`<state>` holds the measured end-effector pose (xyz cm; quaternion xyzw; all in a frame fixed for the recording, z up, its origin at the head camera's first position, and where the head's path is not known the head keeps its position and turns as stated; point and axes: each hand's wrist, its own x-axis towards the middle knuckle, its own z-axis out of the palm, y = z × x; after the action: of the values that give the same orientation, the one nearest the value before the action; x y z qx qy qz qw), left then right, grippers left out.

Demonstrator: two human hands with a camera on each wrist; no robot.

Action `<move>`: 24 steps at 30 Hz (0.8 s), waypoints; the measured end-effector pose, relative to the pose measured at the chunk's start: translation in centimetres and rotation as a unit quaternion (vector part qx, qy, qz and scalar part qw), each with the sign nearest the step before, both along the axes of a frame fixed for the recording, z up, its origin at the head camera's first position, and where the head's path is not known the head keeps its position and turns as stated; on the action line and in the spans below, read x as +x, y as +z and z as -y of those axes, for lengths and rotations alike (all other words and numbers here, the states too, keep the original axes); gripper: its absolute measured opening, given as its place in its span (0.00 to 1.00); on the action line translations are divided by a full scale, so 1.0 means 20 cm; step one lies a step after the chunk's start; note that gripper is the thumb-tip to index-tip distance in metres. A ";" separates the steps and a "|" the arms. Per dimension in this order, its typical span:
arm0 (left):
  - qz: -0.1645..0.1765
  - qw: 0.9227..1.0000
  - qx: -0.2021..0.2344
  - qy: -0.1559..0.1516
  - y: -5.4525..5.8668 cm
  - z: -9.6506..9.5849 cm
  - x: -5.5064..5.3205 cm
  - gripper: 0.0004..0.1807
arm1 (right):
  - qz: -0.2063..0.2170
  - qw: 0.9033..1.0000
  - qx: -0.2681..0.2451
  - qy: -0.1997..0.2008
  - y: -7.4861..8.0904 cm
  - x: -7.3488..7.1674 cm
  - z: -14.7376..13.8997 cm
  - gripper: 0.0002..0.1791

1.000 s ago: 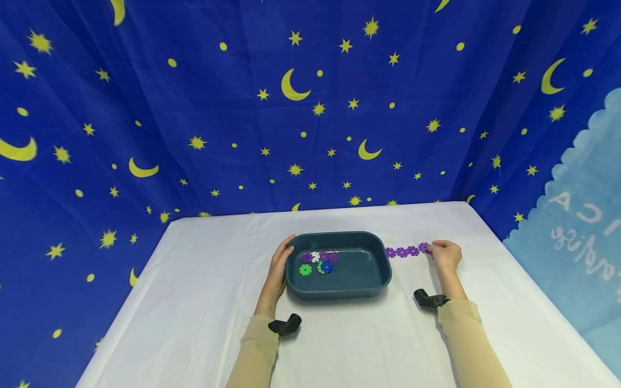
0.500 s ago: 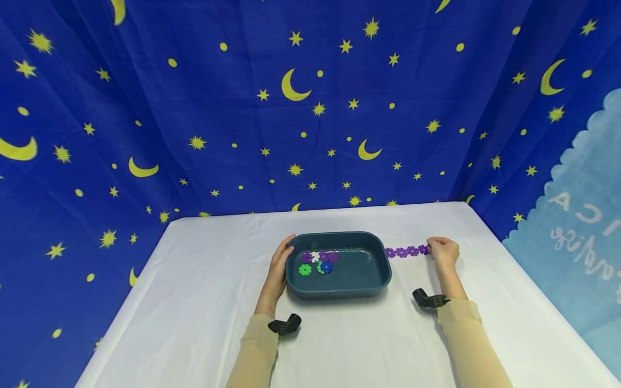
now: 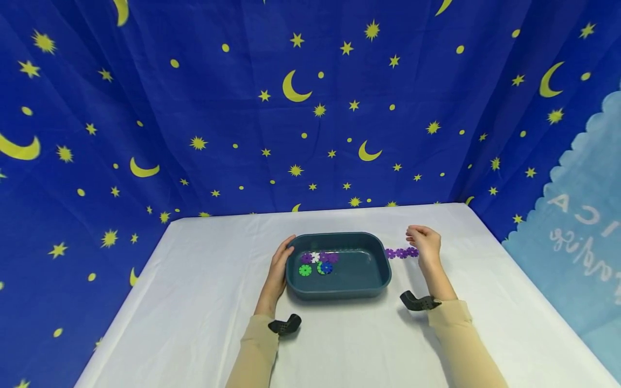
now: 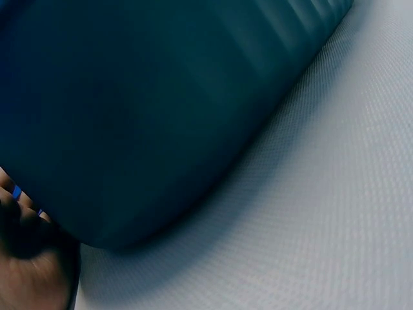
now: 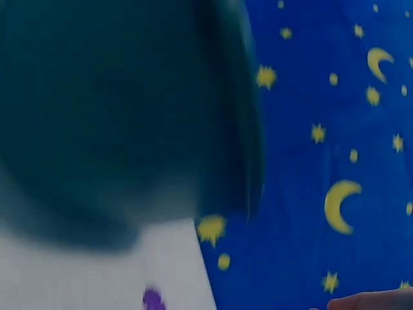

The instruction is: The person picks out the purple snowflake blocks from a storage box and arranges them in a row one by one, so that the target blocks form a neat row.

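Observation:
A dark teal plastic tub (image 3: 338,294) sits on the table. My left hand (image 3: 278,267) holds its left end, fingers along the outer wall and thumb near the rim. Inside lie flower-shaped plastic discs: several purple ones, a white disc (image 3: 316,257), a green disc (image 3: 304,270) and a blue disc (image 3: 326,267) overlapping another green one. Right of the tub runs a row of purple flower discs (image 3: 401,253). Over the row's right end hovers my right hand (image 3: 426,245), fingers loosely bent, nothing visible in them. The right wrist view shows the tub's wall and one purple disc (image 5: 153,299).
A white cloth covers the table (image 3: 213,302). Behind it hangs a blue curtain (image 3: 233,108) with yellow moons and stars. A light blue cloth with white letters (image 3: 582,215) hangs at the right. Each wrist carries a black camera (image 3: 419,302).
My right hand has let go of the purple disc at the row's right end, lifted and moved left, now hiding that end. My left hand and the tub have stayed put.

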<state>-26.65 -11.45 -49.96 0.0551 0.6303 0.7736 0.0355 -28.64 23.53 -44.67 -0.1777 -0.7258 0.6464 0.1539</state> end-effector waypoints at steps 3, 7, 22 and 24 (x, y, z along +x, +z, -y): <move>-0.002 1.000 0.002 0.000 -0.01 0.00 -0.01 0.26 | -0.014 1.000 -0.013 0.023 0.04 0.01 0.09 0.15; 0.004 1.000 0.002 0.003 -0.01 0.00 -0.01 0.26 | -0.040 0.997 -0.032 0.059 0.09 0.01 0.22 0.13; 0.002 1.000 0.011 0.021 -0.12 -0.01 -0.08 0.26 | 0.021 0.971 0.009 0.238 0.01 -0.07 0.60 0.13; 0.004 1.000 0.013 0.022 -0.12 -0.01 -0.08 0.26 | 0.034 0.966 0.030 0.255 -0.03 -0.08 0.63 0.12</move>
<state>-28.22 -11.22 -52.32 0.0388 0.6211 0.7825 0.0198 -30.26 10.90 -45.27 -0.0041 -0.7710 0.6359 -0.0353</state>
